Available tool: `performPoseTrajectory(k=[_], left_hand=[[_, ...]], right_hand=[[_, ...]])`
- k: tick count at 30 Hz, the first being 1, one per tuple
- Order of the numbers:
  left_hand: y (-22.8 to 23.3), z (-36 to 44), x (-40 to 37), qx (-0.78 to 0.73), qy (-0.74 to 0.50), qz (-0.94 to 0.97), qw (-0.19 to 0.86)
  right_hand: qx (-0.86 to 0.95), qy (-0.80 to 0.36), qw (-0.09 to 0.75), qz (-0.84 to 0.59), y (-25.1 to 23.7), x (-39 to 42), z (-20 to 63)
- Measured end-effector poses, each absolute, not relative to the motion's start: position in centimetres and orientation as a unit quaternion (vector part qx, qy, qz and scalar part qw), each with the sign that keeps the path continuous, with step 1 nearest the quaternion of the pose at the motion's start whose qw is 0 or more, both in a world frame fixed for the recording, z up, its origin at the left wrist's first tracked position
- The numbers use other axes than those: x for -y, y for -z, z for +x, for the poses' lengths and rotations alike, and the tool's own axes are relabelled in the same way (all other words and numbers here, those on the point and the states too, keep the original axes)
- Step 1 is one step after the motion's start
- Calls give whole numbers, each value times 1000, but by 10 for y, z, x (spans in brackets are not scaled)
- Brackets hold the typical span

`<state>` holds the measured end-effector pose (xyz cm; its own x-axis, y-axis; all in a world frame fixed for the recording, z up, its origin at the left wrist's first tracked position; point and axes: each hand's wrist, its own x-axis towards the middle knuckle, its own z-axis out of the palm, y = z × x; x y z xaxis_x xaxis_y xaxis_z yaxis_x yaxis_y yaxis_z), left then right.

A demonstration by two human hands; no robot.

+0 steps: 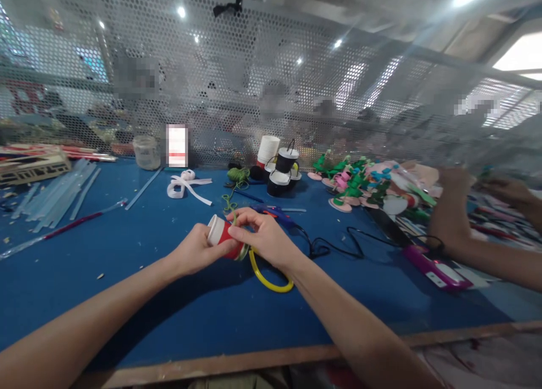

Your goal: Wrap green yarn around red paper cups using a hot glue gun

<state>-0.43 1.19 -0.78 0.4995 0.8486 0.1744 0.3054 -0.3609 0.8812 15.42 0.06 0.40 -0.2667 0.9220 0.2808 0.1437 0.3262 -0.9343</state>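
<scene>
Nearest the camera, two bare forearms reach in over the wooden front edge of the blue desk (127,298). The left hand (195,252) is curled around a small red paper cup (223,238) lying on its side, white base pointing left, held just above the desk surface. The right hand (265,236) closes on the cup's rim end, thumb and fingertips pinched there against a strand of green cord (234,218). A yellow loop (266,279) hangs from the cup's mouth under the right hand and rests on the desk.

Just behind the hands lies a blue tool (277,214) whose black cable (339,248) trails to the right. Further back are a white ribbon bow (184,186), a bundle of green cord (237,175), a stack of white cups (268,150) and black cups with handles (282,171). To the left lie clear sticks (55,194); to the right, a heap of green and pink craft pieces (364,180). Another person's arm (461,231) rests at the right beside a purple tool (436,267). A perforated metal screen (296,67) closes off the back of the desk.
</scene>
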Motion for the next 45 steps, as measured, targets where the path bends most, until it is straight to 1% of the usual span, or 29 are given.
performPoseTrajectory(k=[6,11,24,38,45], left_hand=[[4,-2,-15,-412,-350,653,530],[8,-3,-18,-420,-357,610,569],[12,-4,-21,-440,-352,589,579],[-2,0,-10,-406,-355,636,551],[-1,-1,-8,-401,-358,659,526]], right_hand=[[643,-397,493,-432,-6,-2,162],[636,-369,494,-465,-7,-5,168],[640,-334,477,-501,-10,-6,171],[649,-332,453,-513,-3,-10,169],[647,-335,449,-517,-2,-10,168]])
